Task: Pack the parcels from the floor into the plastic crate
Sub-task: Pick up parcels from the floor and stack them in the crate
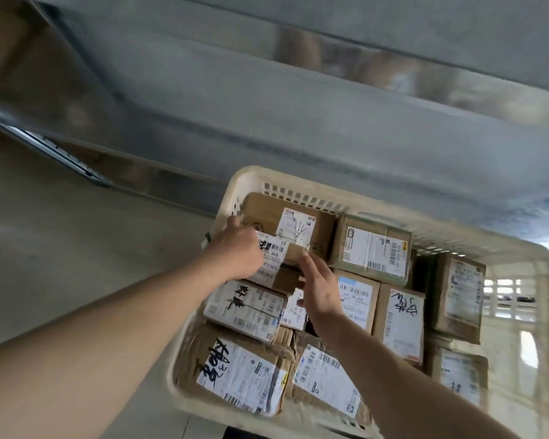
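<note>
A cream plastic crate [298, 182] stands on the floor, filled with several cardboard parcels bearing white shipping labels. My left hand [236, 251] grips the left end of a small labelled parcel [276, 259] that lies on top of the others near the crate's far left corner. My right hand [319, 286] has its fingers straight and touches the right side of that same parcel. A larger brown parcel [295, 226] lies just behind it against the far wall of the crate.
A grey metal shelf unit [267, 90] rises right behind the crate. Pale floor [61, 248] stretches to the left. The crate's right end [520, 312] shows bare slatted wall beside upright parcels [460, 293].
</note>
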The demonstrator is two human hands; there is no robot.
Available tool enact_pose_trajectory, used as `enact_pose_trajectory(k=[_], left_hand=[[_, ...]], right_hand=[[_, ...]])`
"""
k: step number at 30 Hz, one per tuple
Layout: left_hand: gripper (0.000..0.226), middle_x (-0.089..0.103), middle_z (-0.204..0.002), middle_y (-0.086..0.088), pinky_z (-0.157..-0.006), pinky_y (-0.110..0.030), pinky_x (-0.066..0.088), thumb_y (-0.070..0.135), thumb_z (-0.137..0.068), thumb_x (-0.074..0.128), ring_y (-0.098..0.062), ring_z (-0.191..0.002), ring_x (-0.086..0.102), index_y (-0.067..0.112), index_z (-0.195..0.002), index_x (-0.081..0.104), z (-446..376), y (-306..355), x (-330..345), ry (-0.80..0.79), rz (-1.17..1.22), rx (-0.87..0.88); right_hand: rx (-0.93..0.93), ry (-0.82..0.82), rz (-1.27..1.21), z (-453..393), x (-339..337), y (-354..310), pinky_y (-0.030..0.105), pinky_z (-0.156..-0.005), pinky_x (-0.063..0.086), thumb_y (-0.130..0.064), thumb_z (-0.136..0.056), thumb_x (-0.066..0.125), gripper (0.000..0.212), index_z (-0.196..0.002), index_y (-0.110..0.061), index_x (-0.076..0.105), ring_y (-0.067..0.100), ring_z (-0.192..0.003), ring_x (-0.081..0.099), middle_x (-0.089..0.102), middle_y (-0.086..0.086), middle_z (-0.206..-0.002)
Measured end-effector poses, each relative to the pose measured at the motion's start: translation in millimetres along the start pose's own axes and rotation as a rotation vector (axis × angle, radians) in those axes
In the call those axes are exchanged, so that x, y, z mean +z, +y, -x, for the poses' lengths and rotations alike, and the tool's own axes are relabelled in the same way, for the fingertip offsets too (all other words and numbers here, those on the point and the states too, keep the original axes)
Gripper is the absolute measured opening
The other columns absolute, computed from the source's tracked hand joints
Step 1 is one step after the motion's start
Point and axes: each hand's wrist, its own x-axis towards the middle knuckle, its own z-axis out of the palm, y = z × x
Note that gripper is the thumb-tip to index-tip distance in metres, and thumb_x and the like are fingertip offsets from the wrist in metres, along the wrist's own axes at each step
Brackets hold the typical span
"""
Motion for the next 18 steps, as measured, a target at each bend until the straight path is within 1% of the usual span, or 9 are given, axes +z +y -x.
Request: enact_pose_trajectory(k=[2,3,5,7,9,11,13,16,18], left_hand=[[0.049,0.024,-0.150,-0.012,-0.091,-0.041,0.049,0.005,-0.084,0.048,-0.029,-0.110,0.051,0.002,-0.133,0.045,6.7,1.4,0.3,0.001,-0.085,0.005],[0.050,0.030,-0.146,-0.013,-0.087,-0.040,0.049,0.005,-0.081,0.049,-0.027,-0.104,0.050,0.000,-0.131,0.047,10.0,1.8,0.1,0.017,-0.161,0.012],[0.044,0.037,-0.141,-0.013,-0.097,-0.045,0.044,0.007,-0.079,0.053,-0.029,-0.110,0.045,0.002,-0.122,0.056,16.5,4.8,-0.2,0.041,-0.357,0.039],[0.037,0.039,-0.140,-0.014,-0.104,-0.048,0.040,0.005,-0.082,0.055,-0.031,-0.115,0.043,0.002,-0.119,0.060,20.8,7.2,-1.6,0.050,-0.464,0.050],[0.038,0.042,-0.138,-0.014,-0.101,-0.046,0.043,0.003,-0.084,0.052,-0.028,-0.111,0.045,0.002,-0.121,0.057,25.4,6.2,-5.5,0.060,-0.466,0.055],[0.038,0.043,-0.136,-0.012,-0.096,-0.043,0.046,0.003,-0.085,0.049,-0.026,-0.109,0.046,0.004,-0.122,0.057,29.8,1.8,-11.4,0.065,-0.430,0.084],[0.039,0.044,-0.136,-0.013,-0.093,-0.042,0.048,0.003,-0.084,0.047,-0.025,-0.108,0.047,0.005,-0.121,0.058,36.3,-1.8,-18.0,0.059,-0.350,0.105],[0.038,0.046,-0.135,-0.011,-0.094,-0.041,0.050,0.008,-0.085,0.046,-0.024,-0.104,0.051,0.005,-0.121,0.059,52.9,0.0,-28.9,0.049,-0.211,0.105],[0.037,0.046,-0.133,-0.008,-0.096,-0.043,0.048,0.013,-0.087,0.046,-0.023,-0.107,0.052,0.007,-0.121,0.059,69.2,9.1,-37.2,0.045,-0.174,0.123]], right_hand=[[0.006,-0.008,-0.007,2.8,2.2,0.2,0.057,-0.109,0.043,-0.089,-0.068,0.042,0.101,-0.150,-0.031,0.046,0.023,-0.137,0.049,0.052,-0.002,-0.152],[0.010,-0.024,-0.006,3.3,3.5,-0.6,0.057,-0.111,0.042,-0.089,-0.067,0.041,0.102,-0.151,-0.031,0.046,0.023,-0.138,0.047,0.050,-0.002,-0.154],[0.019,-0.067,0.007,4.2,4.7,-4.9,0.057,-0.113,0.039,-0.091,-0.066,0.040,0.102,-0.150,-0.033,0.045,0.022,-0.141,0.046,0.048,-0.003,-0.155],[0.034,-0.086,0.015,6.3,4.2,-11.1,0.058,-0.114,0.038,-0.091,-0.065,0.039,0.103,-0.150,-0.034,0.047,0.022,-0.141,0.046,0.049,-0.002,-0.155],[0.048,-0.086,0.018,12.1,0.1,-18.5,0.059,-0.112,0.039,-0.090,-0.067,0.038,0.100,-0.149,-0.032,0.049,0.022,-0.139,0.047,0.050,0.000,-0.153],[0.048,-0.085,0.022,19.6,-7.2,-26.1,0.059,-0.111,0.040,-0.083,-0.083,0.040,0.082,-0.148,-0.032,0.050,0.023,-0.137,0.048,0.052,0.001,-0.151],[0.035,-0.083,0.014,28.8,-18.1,-31.3,0.058,-0.113,0.039,-0.069,-0.097,0.039,0.065,-0.148,-0.029,0.050,0.024,-0.138,0.047,0.052,0.003,-0.151],[0.020,-0.050,0.028,50.2,-35.6,-44.4,0.059,-0.114,0.039,-0.072,-0.096,0.036,0.067,-0.145,-0.029,0.052,0.026,-0.138,0.048,0.053,0.005,-0.151],[0.004,-0.028,-0.005,69.8,-48.8,-55.7,0.059,-0.114,0.038,-0.070,-0.098,0.036,0.060,-0.140,-0.032,0.055,0.028,-0.139,0.048,0.053,0.005,-0.151]])
